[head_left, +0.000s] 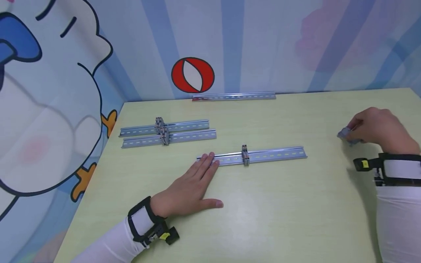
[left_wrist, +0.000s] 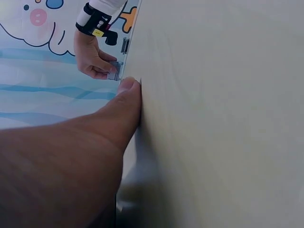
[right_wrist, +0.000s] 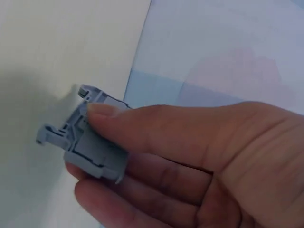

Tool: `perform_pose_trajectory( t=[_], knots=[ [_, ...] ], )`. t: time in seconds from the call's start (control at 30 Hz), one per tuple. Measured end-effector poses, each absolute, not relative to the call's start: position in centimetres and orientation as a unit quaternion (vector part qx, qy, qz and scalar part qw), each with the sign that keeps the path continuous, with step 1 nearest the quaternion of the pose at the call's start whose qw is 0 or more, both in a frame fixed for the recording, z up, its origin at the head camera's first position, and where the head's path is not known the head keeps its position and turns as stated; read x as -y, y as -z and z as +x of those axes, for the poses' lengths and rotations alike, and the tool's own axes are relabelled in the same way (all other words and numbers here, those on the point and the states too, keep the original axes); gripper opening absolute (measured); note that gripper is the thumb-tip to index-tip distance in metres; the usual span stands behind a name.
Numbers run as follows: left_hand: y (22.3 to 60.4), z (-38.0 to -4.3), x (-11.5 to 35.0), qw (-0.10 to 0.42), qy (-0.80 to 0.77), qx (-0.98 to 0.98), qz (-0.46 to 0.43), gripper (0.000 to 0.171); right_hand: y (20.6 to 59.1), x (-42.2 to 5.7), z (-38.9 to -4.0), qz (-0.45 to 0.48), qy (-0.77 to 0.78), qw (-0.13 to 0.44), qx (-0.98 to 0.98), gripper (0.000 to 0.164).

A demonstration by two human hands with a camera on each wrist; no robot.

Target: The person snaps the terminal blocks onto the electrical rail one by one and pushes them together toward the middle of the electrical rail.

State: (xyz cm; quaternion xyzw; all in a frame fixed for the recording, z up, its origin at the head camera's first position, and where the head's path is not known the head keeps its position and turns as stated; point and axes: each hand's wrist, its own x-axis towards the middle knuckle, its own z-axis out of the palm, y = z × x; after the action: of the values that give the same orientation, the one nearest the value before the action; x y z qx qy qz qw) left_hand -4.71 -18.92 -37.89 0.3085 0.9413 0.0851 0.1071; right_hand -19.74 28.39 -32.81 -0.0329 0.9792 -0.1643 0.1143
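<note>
A slotted metal DIN rail lies near the middle of the table, with a grey terminal block clipped on it a little left of centre. My left hand lies flat, its straight fingertips resting on the rail's left end and its thumb spread aside. Off to the right, my right hand pinches another grey terminal block between thumb and fingers. In the right wrist view, that block's hooked clip feet point away from the palm.
Two more DIN rails lie side by side at the back left, each bearing grey terminal blocks. Along the table's back edge is a bare DIN rail, close to the wall with its cartoon print.
</note>
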Motion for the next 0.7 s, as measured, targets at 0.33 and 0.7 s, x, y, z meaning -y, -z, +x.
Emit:
perform_pose_trajectory(
  t=[0.33,0.7],
  knots=[
    [38.1,-4.7,19.0,0.101,-0.087,-0.941,0.31,0.105,31.4,-25.2,-19.5,-0.092,0.145,0.15,-0.974,0.033],
    [38.0,-4.7,19.0,0.107,-0.089,-0.941,0.308,0.105,31.2,-21.3,-18.6,-0.136,0.186,0.225,-0.947,0.031]
  ],
)
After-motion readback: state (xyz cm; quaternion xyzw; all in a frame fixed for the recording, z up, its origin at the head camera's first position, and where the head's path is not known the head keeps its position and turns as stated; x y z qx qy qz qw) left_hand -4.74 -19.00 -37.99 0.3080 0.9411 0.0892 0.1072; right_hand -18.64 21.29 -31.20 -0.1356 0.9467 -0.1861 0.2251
